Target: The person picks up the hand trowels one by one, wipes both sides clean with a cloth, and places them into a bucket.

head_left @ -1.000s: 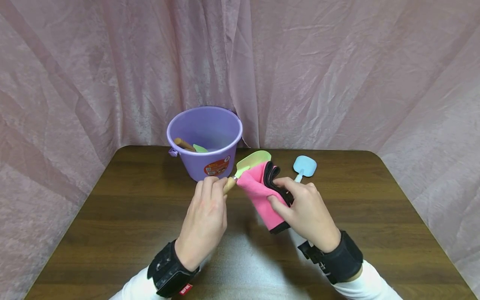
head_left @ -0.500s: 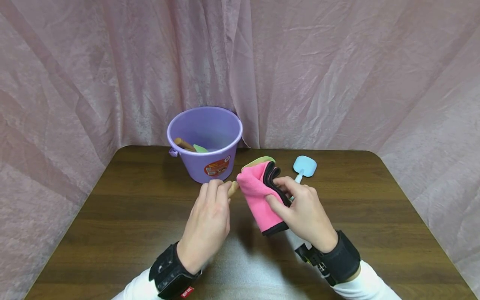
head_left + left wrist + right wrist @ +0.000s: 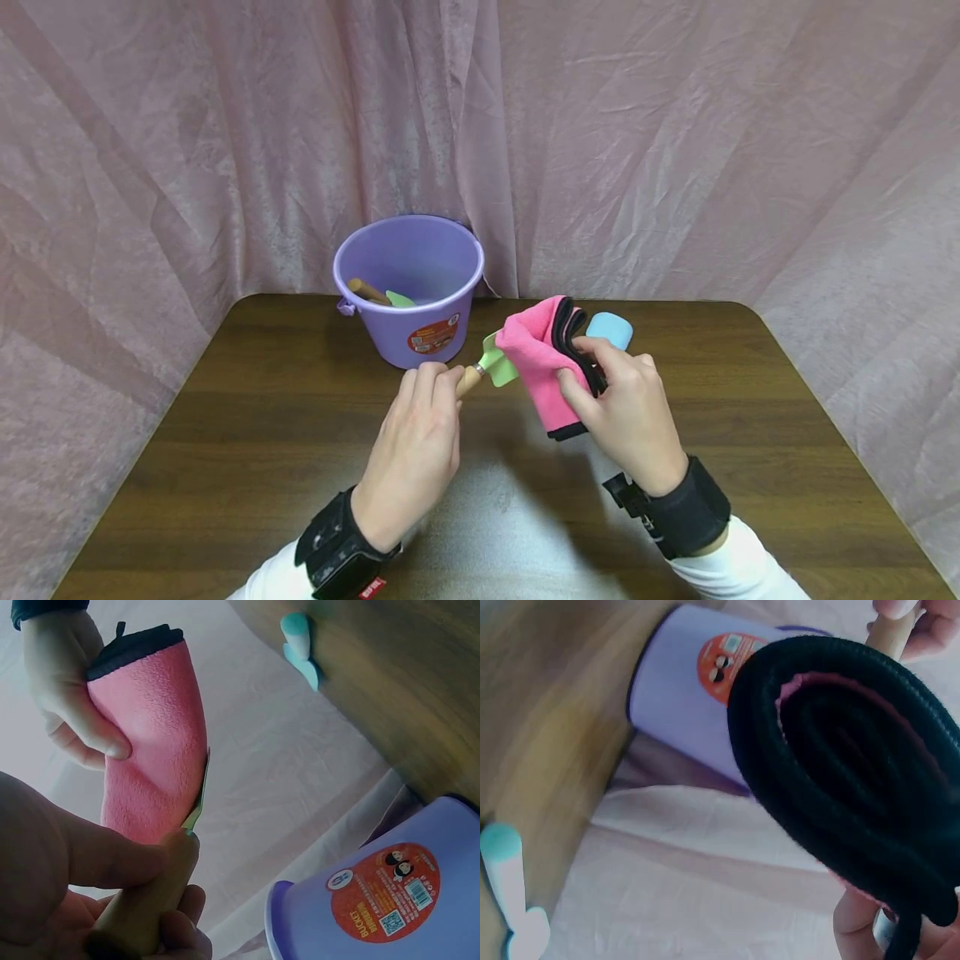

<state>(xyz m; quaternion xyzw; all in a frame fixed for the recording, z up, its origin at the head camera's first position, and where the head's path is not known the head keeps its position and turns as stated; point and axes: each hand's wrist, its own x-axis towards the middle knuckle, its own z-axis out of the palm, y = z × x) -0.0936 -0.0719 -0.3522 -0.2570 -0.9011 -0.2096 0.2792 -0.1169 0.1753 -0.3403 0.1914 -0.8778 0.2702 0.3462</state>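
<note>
My left hand grips the wooden handle of a small garden trowel with a light green blade. A folded pink cloth with black trim is held between my right hand's thumb and fingers. The cloth covers the far part of the blade; only the part near the handle shows in the head view. In the left wrist view, the blade's edge runs along the side of the pink cloth, just beyond the wooden handle. Black folded edges of the cloth fill much of the right wrist view.
A purple bucket stands at the back of the wooden table, with a wooden handle and a green tool part inside. A light blue toy shovel lies behind my right hand. A pink curtain hangs behind the table.
My right hand has carried the cloth right and away from me, baring the blade near the handle. The trowel has turned in my left hand. The cloth now overlaps the blue shovel's handle.
</note>
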